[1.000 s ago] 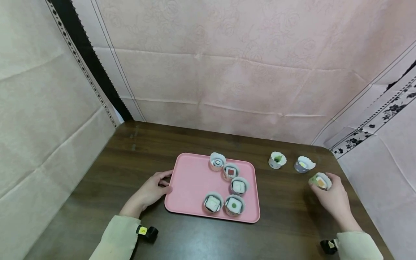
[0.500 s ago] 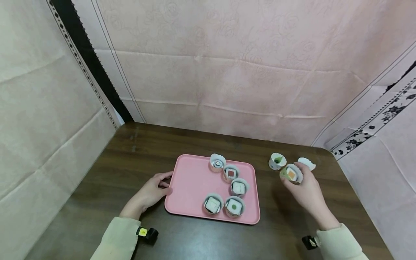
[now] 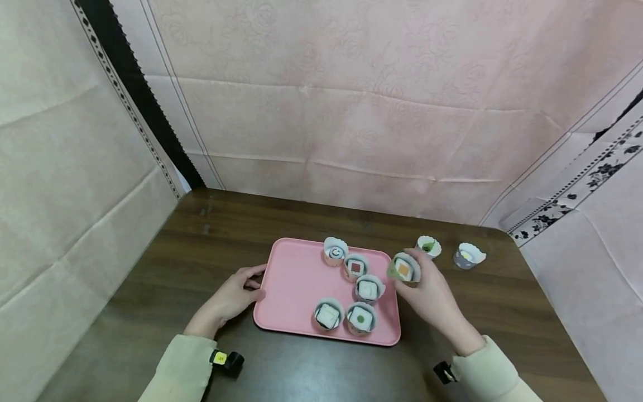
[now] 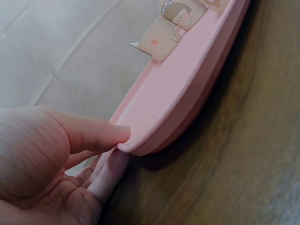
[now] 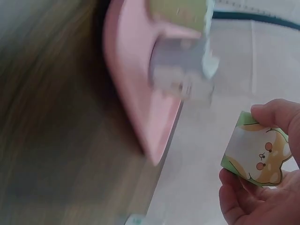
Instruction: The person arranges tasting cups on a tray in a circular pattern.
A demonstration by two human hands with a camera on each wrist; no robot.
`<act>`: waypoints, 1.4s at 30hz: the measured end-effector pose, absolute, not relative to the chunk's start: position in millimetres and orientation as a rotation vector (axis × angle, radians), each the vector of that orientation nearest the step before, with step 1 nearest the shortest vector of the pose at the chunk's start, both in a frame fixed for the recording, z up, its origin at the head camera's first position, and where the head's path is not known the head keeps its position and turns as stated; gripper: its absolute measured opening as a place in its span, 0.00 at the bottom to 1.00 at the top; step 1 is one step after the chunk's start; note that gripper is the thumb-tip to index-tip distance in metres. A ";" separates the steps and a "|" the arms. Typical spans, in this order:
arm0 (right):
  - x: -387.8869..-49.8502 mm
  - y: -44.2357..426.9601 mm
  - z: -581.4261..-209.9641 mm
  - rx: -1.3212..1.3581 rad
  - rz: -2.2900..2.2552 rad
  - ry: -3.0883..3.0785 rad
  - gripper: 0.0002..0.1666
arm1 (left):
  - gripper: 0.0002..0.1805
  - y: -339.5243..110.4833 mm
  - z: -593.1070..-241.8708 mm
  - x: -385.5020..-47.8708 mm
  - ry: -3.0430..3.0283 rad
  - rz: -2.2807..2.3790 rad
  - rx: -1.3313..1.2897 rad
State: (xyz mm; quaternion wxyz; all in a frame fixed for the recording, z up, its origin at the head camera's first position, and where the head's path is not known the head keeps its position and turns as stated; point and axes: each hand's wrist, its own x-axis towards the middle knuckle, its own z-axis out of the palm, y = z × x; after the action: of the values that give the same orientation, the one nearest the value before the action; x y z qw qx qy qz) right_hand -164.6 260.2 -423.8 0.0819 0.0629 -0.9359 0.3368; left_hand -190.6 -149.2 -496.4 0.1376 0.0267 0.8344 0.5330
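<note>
Eight paper cups are counted around one pink tray (image 3: pixel 296 279). One green cup (image 3: pixel 403 270), printed with a cartoon dog, is pinched between thumb and fingers by the right grip (image 3: pixel 429 296) and is held up at the tray's right edge. Five cups are stood on the tray to the left of that grip: three, led by a cup with a swirl (image 3: pixel 335 252), are ranged in a slanting row, and two, among them a cup with a green dot (image 3: pixel 361 318), are placed closer to the person. Just beyond the right grip, a leaf-filled cup (image 3: pixel 428 246) is partly hidden; farther right, a dotted cup (image 3: pixel 467 257) is set on the wooden counter (image 3: pixel 241 234). The tray's left edge is pinched by the left grip (image 3: pixel 231 296), thumb above the rim. A yellow label (image 3: pixel 220 358) is carried on the left wristband, its marks too small to be read. Half a second earlier, the green cup was held over the counter, the dotted cup partly covered; the tray and its five cups are left unmoved.
</note>
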 end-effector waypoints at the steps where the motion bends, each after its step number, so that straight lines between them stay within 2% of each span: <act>1: -164.1 253.9 -423.2 0.207 1.020 -2.796 0.39 | 0.32 -149.1 -496.2 -190.5 2.414 1.542 0.076; 15: -154.6 169.6 -426.8 0.446 1.210 -2.753 0.37 | 0.32 -150.8 -496.3 -189.1 2.408 1.542 0.083; 21: -147.6 134.5 -428.5 0.505 1.213 -2.788 0.41 | 0.32 -152.1 -498.4 -189.7 2.409 1.545 0.095; 24: -145.4 120.7 -430.6 0.547 1.198 -2.815 0.39 | 0.32 -152.4 -499.2 -189.9 2.411 1.542 0.098; 27: -144.9 110.2 -434.9 0.597 1.147 -2.833 0.35 | 0.32 -152.6 -499.6 -190.2 2.418 1.537 0.098; 42: -147.1 92.5 -451.4 0.599 0.910 -2.968 0.37 | 0.32 -150.9 -495.9 -190.3 2.426 1.521 0.106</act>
State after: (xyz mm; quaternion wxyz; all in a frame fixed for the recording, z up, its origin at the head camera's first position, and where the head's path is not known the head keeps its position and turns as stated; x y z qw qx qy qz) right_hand -147.1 92.5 -451.4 -0.0098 0.1894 -0.9387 0.2879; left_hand -190.3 -150.9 -495.9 0.1377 0.0365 0.8385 0.5259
